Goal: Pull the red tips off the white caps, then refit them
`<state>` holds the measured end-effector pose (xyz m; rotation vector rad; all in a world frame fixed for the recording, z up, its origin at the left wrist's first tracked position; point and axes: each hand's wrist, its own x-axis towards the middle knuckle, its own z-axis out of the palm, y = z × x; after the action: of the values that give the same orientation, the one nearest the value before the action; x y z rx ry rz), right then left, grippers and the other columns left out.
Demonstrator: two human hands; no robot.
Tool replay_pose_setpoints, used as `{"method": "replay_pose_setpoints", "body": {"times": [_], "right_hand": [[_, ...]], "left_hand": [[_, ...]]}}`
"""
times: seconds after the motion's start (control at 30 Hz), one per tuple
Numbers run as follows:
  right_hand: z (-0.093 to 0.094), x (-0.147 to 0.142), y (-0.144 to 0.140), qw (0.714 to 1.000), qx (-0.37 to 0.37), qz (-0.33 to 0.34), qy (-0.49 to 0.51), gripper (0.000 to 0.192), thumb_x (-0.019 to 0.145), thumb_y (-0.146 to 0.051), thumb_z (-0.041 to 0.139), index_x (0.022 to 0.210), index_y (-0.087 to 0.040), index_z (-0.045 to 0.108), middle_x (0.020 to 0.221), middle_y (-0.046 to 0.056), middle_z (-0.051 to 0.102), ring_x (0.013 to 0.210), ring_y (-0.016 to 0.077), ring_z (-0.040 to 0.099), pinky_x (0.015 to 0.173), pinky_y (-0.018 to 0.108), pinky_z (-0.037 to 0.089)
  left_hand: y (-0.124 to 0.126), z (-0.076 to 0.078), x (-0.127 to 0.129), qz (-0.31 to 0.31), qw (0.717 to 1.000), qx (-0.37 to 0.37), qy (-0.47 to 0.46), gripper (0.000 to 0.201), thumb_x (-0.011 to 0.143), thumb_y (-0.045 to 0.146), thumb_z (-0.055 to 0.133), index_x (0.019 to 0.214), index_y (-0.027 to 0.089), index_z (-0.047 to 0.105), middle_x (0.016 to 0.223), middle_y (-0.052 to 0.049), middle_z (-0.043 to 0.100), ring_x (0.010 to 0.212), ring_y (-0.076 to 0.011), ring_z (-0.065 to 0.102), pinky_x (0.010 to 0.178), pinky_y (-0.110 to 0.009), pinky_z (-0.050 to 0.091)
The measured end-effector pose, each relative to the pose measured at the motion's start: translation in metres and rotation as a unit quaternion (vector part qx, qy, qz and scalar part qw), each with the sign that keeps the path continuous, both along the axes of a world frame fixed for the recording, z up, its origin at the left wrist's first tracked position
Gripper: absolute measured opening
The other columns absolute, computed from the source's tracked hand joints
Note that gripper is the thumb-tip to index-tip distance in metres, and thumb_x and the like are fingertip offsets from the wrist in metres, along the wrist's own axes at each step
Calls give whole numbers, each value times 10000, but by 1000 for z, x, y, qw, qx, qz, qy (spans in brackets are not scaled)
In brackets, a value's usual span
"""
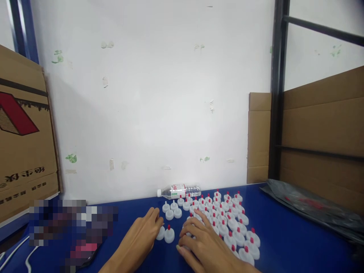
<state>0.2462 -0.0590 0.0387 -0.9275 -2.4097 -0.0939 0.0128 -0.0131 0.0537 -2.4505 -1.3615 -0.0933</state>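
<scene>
On the blue tabletop stand many white plastic nozzle caps, most with red tips, such as one white nozzle cap (239,237) at the right. My left hand (146,230) is closed, its fingers pressed together at the left side of a white cap (160,234); its fingertips are partly hidden. Just right of it stands a red-tipped cap (169,236). My right hand (203,239) reaches over the left part of the group, fingers spread and bent, covering some caps. Behind my left hand is a small cluster of caps without red tips (170,214).
A clear water bottle (182,191) lies on its side against the white wall. Cardboard boxes stand at the left (25,132) and the right (321,132). A dark plastic bag (309,208) lies at the right edge. White cables (27,261) run at lower left beside a blurred patch.
</scene>
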Motion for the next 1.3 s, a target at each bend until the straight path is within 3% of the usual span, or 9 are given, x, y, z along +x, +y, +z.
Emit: {"method": "replay_pose_setpoints", "body": {"times": [0.1, 0.23, 0.5, 0.67, 0.83, 1.17, 1.3], "right_hand": [[0, 0, 0, 1000, 4, -2, -1, 164, 1035, -286, 540, 1026, -251, 700, 1038, -25, 713, 1125, 166, 608, 1245, 438, 59], [-1, 0, 1, 1000, 6, -3, 1, 163, 1035, -282, 538, 1013, -258, 698, 1032, -26, 714, 1118, 165, 614, 1243, 430, 87], [0, -2, -1, 1000, 9, -4, -6, 158, 1030, -271, 539, 1014, -250, 695, 1019, -4, 719, 1106, 185, 615, 1236, 455, 102], [-2, -2, 0, 1000, 7, -2, -8, 140, 1023, -266, 549, 1025, -246, 688, 1035, -13, 711, 1114, 178, 609, 1236, 451, 82], [-2, -1, 0, 1000, 2, -3, 1, 147, 1032, -280, 540, 1025, -259, 686, 1048, -23, 710, 1124, 170, 606, 1234, 432, 91], [7, -3, -7, 1000, -21, -15, -1, 165, 1044, -285, 524, 1019, -266, 685, 1005, -27, 718, 1088, 166, 613, 1218, 425, 141], [7, -4, -9, 1000, -20, -18, -4, 170, 1047, -285, 518, 1018, -268, 684, 1005, -28, 717, 1086, 167, 608, 1210, 418, 157]], "left_hand": [[-1, 3, 3, 3, 1000, -20, 17, 484, 840, -93, 350, 1052, 202, 670, 1145, -106, 652, 1063, -263, 619, 762, -331, 545], [-4, 6, 5, 3, 999, -37, -1, 456, 889, -51, 343, 1080, 198, 674, 1186, -121, 650, 1084, -279, 611, 805, -368, 551], [-5, 0, 4, 1, 998, -55, -24, 480, 869, -64, 368, 1120, 209, 674, 1263, -111, 644, 1126, -265, 621, 830, -351, 515], [-3, -5, 0, -5, 981, -64, -183, 314, 1051, 213, 385, 1035, 255, 696, 1074, -49, 696, 953, -213, 674, 812, -310, 473], [-1, -4, 0, 37, 956, -90, -276, 179, 981, 270, 523, 936, 243, 694, 888, -4, 739, 852, -196, 680, 727, -268, 423], [7, -5, 0, 19, 907, -151, -392, 256, 910, 359, 554, 792, 220, 734, 728, 1, 741, 706, -189, 663, 649, -261, 407], [10, -4, 1, 31, 906, -151, -394, 226, 876, 339, 581, 767, 210, 731, 681, 1, 714, 672, -187, 640, 615, -260, 388]]}}
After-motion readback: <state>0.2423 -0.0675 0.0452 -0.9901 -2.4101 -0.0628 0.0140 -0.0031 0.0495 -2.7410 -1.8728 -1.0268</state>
